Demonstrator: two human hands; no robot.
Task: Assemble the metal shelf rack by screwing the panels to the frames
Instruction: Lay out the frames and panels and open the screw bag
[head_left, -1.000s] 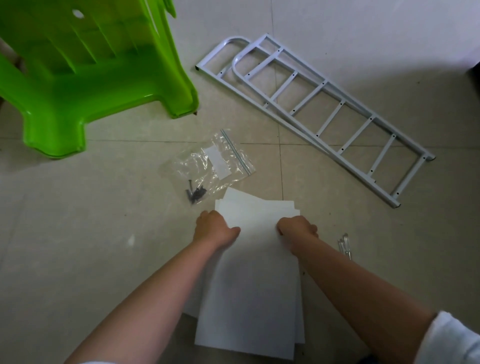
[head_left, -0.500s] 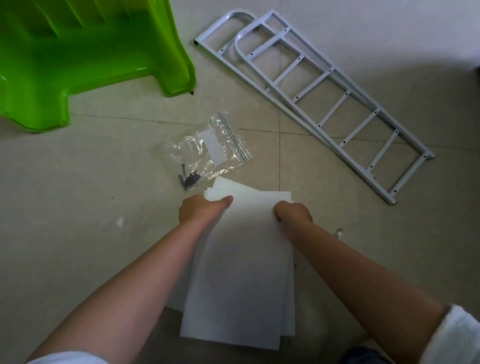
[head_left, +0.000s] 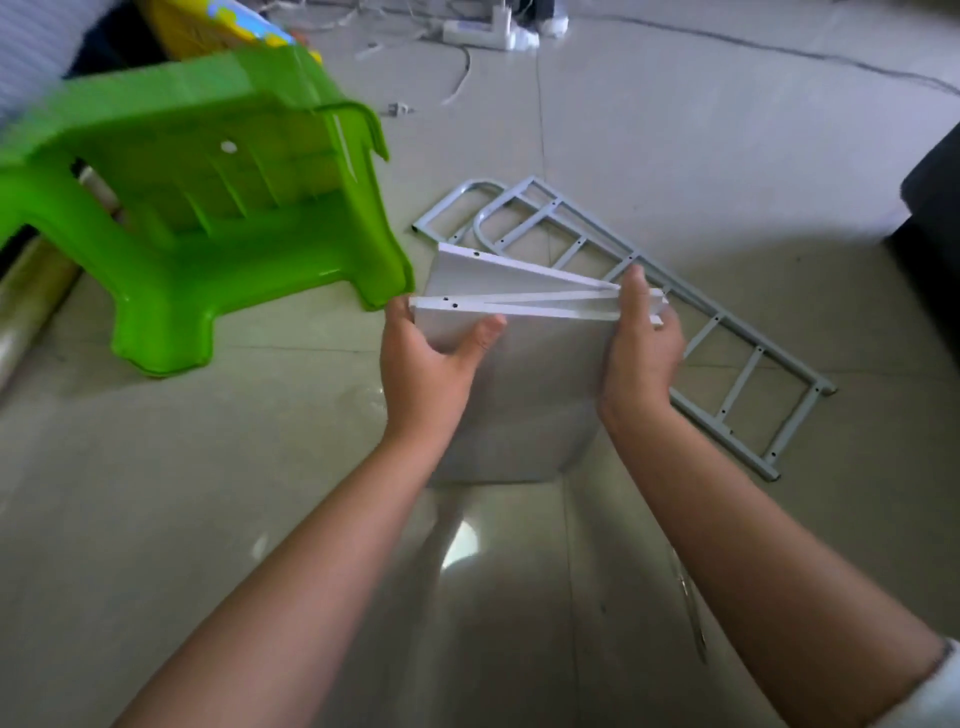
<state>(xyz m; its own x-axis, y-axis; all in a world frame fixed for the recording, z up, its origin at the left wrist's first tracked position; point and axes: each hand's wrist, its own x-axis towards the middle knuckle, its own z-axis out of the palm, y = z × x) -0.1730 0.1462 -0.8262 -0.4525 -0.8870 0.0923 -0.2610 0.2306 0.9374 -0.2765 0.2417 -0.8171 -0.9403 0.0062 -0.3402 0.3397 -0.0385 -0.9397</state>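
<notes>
I hold a stack of white metal shelf panels (head_left: 535, 384) tilted up off the floor, their far edges fanned apart and showing small screw holes. My left hand (head_left: 431, 358) grips the stack's left edge, thumb on the near face. My right hand (head_left: 641, 338) grips the right edge, fingers wrapped over the top. Two white ladder-like side frames (head_left: 727, 332) lie overlapped on the floor behind and to the right of the panels. The screw bag is hidden from view.
A green plastic stool (head_left: 208, 208) stands at the left, close to the panels' far left corner. A power strip (head_left: 483, 31) and cables (head_left: 457, 78) lie at the far side. A dark object (head_left: 935, 218) sits at the right edge. A thin clear item (head_left: 691, 608) lies by my right forearm.
The panels lay flat on the floor under both hands; now both hands have lifted and tilted them upright, fanned at the top. The view has swung upward, and the screw bag is out of sight.
</notes>
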